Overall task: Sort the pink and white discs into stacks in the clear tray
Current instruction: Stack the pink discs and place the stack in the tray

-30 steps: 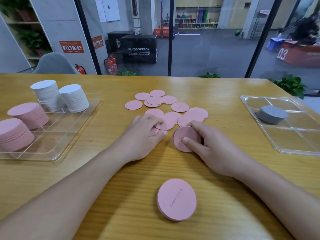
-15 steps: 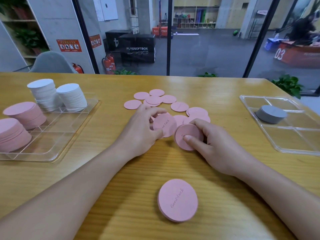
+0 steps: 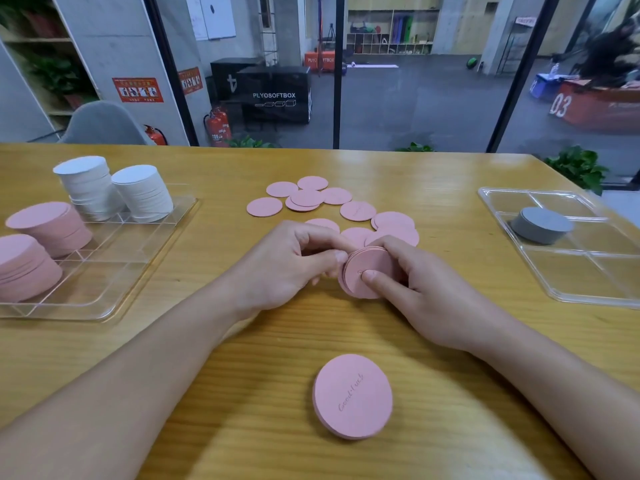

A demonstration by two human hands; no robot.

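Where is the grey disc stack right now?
In the head view, the grey stack sits in the clear tray on the table's far right, in the tray's left-middle compartment, well apart from the loose pink discs at centre.

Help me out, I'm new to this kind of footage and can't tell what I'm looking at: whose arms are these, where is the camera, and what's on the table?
There is no machine here. A person wears a camera on the head, looking forward and down, so the two bare arms are their own.

The left hand and right hand meet over a wooden table. Together they hold a small bunch of pink discs tilted on edge, the fingers pinching them.

Behind the hands lie loose discs, all pink. Nearer the camera sits a separate pink pile with handwriting on top.

On the left a clear tray holds two white stacks and two pink stacks. On the right a second tray holds a grey puck.

Beyond the glass is a gym-like hall.
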